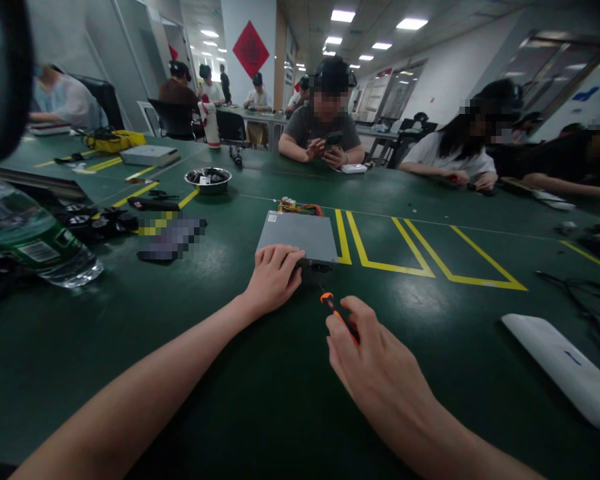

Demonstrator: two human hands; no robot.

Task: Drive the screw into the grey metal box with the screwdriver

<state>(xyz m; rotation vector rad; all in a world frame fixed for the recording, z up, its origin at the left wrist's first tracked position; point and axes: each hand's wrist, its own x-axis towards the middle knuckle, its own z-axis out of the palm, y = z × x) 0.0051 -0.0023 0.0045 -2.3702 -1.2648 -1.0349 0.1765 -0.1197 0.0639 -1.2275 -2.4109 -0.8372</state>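
A grey metal computer power supply (300, 233) lies on the green table, its bundle of coloured cables (300, 207) at the far side. My left hand (276, 277) grips its near left edge, fingers over the top and thumb against the near side. A black and orange screwdriver (333, 307) is in my right hand (367, 347), closed around the handle. Its thin shaft points toward the near face of the power supply, close to the dark socket (320, 267). Whether the tip touches the casing I cannot tell.
On the left are a water bottle (35, 233), a blurred dark phone (173, 239) and a metal bowl (207, 180) of small parts. A white device (565, 367) lies at right. Yellow tape (400, 270) marks the table (205, 373). Several people sit around, one person (323, 127) opposite.
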